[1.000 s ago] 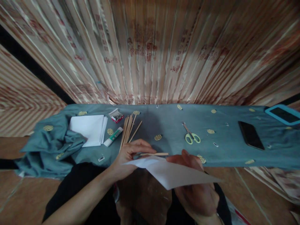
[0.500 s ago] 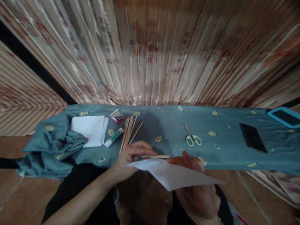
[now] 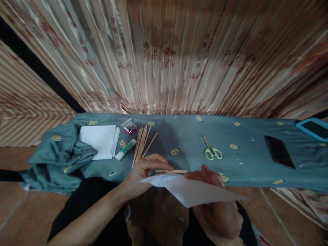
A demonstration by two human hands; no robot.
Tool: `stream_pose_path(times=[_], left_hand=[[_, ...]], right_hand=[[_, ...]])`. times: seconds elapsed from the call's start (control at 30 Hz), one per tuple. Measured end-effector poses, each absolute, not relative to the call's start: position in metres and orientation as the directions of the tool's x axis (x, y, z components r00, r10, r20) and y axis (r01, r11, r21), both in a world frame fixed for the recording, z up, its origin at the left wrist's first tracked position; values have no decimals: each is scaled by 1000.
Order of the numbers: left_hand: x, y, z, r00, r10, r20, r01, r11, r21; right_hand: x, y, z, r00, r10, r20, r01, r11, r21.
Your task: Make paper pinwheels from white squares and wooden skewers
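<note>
A white sheet of paper, folded to a point at its lower edge, is held between my hands above my lap. My left hand pinches its left side, together with a thin wooden stick lying along the top edge. My right hand grips the paper from behind on the right; its thumb is near the stick's right end, and the paper hides some of its fingers. Just beyond my left hand lies a bundle of wooden sticks.
On the blue-green cloth lie a stack of white paper, a glue stick, an opened small box, green-handled scissors, a dark phone and a blue-framed device. A patterned curtain hangs behind.
The view has shifted slightly, moving the table things a little to the right. My hands keep the same hold on the paper and stick.
</note>
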State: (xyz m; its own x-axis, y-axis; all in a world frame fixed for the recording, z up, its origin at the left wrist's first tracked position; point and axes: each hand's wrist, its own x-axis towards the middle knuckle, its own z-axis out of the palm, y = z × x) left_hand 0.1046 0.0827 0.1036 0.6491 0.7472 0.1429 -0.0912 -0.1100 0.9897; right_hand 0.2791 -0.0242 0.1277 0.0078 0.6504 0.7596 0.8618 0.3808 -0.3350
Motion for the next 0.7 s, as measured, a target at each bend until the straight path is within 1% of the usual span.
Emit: stream_pose_path(times=[0.3, 0.37, 0.5, 0.63, 0.7], left_hand=[[103, 82, 99, 659, 734, 162, -97, -131, 987], [103, 82, 100, 661, 730, 175, -108, -138, 984], [104, 83, 100, 659, 730, 182, -108, -148, 983], [104, 83, 100, 658, 731, 181, -95, -158, 983], [104, 83, 100, 658, 731, 179, -86, -164, 983]], right_hand=[[280, -26, 122, 18, 663, 748, 836, 400, -375], [281, -26, 121, 19, 664, 747, 843, 391, -369], [284, -26, 121, -46, 685, 727, 854, 405, -327], [284, -28, 120, 19, 690, 723, 858, 360, -366], [285, -29, 120, -8, 692, 722, 863, 369, -344]])
